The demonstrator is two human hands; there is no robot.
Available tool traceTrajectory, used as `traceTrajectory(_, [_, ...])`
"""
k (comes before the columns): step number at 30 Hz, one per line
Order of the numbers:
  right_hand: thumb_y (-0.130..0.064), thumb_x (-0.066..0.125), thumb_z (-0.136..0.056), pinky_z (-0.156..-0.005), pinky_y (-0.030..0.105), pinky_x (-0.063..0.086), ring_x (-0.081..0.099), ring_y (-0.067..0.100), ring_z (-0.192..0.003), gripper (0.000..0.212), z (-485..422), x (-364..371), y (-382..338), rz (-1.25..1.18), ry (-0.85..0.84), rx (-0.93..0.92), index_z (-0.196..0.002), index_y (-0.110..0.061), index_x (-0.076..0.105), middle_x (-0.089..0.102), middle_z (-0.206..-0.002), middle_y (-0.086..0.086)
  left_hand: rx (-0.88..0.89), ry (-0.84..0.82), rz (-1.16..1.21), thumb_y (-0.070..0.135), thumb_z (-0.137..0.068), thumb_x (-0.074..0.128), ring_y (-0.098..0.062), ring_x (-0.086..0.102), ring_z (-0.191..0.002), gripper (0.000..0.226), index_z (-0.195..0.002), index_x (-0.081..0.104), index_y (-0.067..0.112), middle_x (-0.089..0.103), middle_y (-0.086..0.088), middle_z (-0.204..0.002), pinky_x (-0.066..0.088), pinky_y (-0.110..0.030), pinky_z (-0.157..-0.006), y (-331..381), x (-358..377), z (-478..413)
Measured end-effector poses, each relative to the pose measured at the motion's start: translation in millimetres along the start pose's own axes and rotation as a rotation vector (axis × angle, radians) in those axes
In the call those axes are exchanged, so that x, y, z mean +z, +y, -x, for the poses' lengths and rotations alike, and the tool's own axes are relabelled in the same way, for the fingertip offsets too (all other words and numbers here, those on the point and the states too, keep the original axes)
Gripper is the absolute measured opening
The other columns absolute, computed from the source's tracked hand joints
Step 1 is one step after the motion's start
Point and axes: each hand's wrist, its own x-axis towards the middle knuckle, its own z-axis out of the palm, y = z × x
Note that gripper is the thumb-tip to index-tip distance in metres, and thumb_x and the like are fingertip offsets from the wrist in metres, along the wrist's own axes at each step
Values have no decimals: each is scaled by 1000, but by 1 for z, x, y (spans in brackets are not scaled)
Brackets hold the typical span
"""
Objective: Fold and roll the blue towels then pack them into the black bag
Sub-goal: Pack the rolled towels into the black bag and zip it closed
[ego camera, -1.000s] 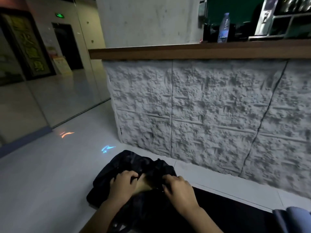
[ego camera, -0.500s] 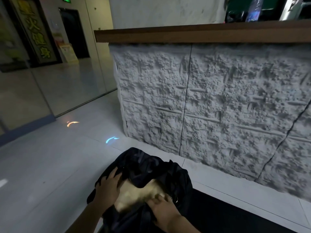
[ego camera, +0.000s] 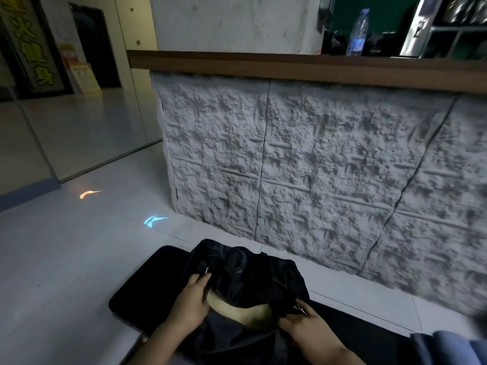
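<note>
A person's left hand (ego camera: 190, 303) and right hand (ego camera: 308, 330) each grip the rim of the black bag (ego camera: 253, 277), fingers curled on the fabric, its mouth open on a pale lining (ego camera: 246, 315). The bag sits on a dark mat (ego camera: 137, 293) on the floor before a stone-faced counter (ego camera: 316, 159). A blue towel (ego camera: 449, 347) lies at the lower right.

The hands have spread apart since a second ago: the left hand (ego camera: 191, 302) now holds the left rim of the black bag (ego camera: 253, 275), and the right hand (ego camera: 305, 330) pinches the right rim by the zip pull (ego camera: 300, 309). The bag's mouth is wider, baring a pale lining (ego camera: 245, 312). The bag now sits further right, uncovering the left end of the black mat (ego camera: 137, 293).
</note>
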Motion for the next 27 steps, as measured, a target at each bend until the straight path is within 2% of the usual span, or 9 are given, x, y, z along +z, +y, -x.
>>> traceTrajectory(1, [-58, 42, -67, -104, 5, 27, 45, -34, -86, 13, 14, -19, 18, -33, -97, -90, -74, -59, 53, 44, -52, -42, -2, -2, -19, 10, -88, 55, -17, 50, -121, 65, -146, 29, 21, 34, -1, -142, 40, -22, -102, 19, 9, 10])
traceTrajectory(3, [-52, 32, -71, -108, 9, 17, 45, -30, -88, 22, 38, -28, 59, -100, -115, -84, -90, -52, 43, 45, -54, -43, -7, -23, -61, 17, -88, 54, -19, 55, -111, 66, -147, 26, 26, 37, -1, -134, 46, -25, -95, 58, 27, 32])
traceTrajectory(7, [-27, 54, -60, -111, 23, 16, 63, -8, -75, 10, 89, -33, 117, 8, -100, -170, -64, -36, 56, 54, -58, -23, -29, -59, -184, 23, -92, 47, -23, 58, -104, 48, -138, 34, 24, 42, -5, -127, 50, -30, -85, 131, 57, 77])
traceTrajectory(10, [-29, 75, -48, -93, 21, 34, 53, 3, -85, 18, 116, -37, 167, -16, 9, -122, -55, -31, 58, 56, -60, -19, -5, -4, -446, 28, -99, 36, -23, 59, -104, 33, -125, 51, 16, 48, -7, -125, 50, -32, -78, 175, 75, 104])
traceTrajectory(13, [-7, 61, -73, -85, 33, 42, 47, 10, -86, 13, 141, -49, 179, -179, 46, 23, -70, -19, 57, 59, -77, -6, 145, 39, -705, 32, -98, 39, -27, 39, -123, 35, -115, 62, 13, 34, -8, -141, 41, -37, -90, 194, 89, 108])
traceTrajectory(17, [-13, 60, -64, -56, 10, 33, 46, 8, -56, 22, 145, -48, 177, -337, -22, 178, -71, -27, 44, 44, -63, -11, 404, -138, -794, 10, -91, 46, -26, 23, -138, 37, -126, 57, 10, 18, -4, -156, 11, -44, -116, 194, 101, 80])
traceTrajectory(20, [-34, 67, -69, -51, 21, 44, 62, 14, -70, 42, 128, -35, 170, -170, -124, 171, -106, -35, 47, 57, -89, -10, 422, -170, -716, 0, -88, 43, -21, 27, -136, 53, -139, 39, 12, 15, 0, -157, 18, -39, -115, 183, 110, 63])
traceTrajectory(23, [-41, 48, -91, -48, 29, 33, 57, 24, -103, 62, 111, -22, 168, -141, -191, 343, -145, -35, 18, 39, -134, -2, 347, -94, -366, -2, -85, 41, -17, 31, -134, 63, -143, 32, 19, 16, 7, -155, 29, -31, -109, 173, 110, 46])
traceTrajectory(27, [-21, 44, -93, -66, 31, 41, 53, 24, -106, 30, 101, -4, 172, -295, -59, 494, -123, -25, 51, 48, -129, 0, 236, -80, 25, -7, -80, 55, -17, 38, -130, 68, -142, 34, 12, 32, -2, -146, 26, -12, -100, 173, 90, 25])
